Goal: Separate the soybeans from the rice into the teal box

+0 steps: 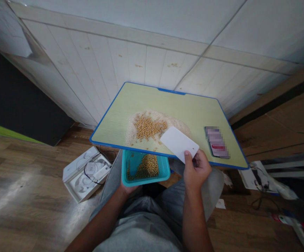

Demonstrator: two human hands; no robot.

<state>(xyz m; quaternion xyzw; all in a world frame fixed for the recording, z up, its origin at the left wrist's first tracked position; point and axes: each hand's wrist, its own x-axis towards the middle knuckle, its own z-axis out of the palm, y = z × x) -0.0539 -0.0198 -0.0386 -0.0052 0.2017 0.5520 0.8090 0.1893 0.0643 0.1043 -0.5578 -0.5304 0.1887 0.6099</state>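
Note:
In my right hand [197, 169], a flat white plastic card [178, 142] is pinched with the thumb on top, its far edge resting at the beans and grains. Tan soybeans [148, 126] lie heaped on a pale green board, with small whitish grains [177, 124], perhaps rice, spread around them. My left hand [129, 188] holds a teal plastic container [165, 171] below the board's near edge; most of its fingers are hidden beneath. More soybeans [150, 166] are piled inside the container, mainly toward its right side.
The board [194, 105] has a blue rim and stands close to a white panelled wall [131, 59]. A phone [217, 142] lies on its right part. An open white box [86, 173] with a cable sits on the wooden floor at left. Cardboard [294, 105] stands at right.

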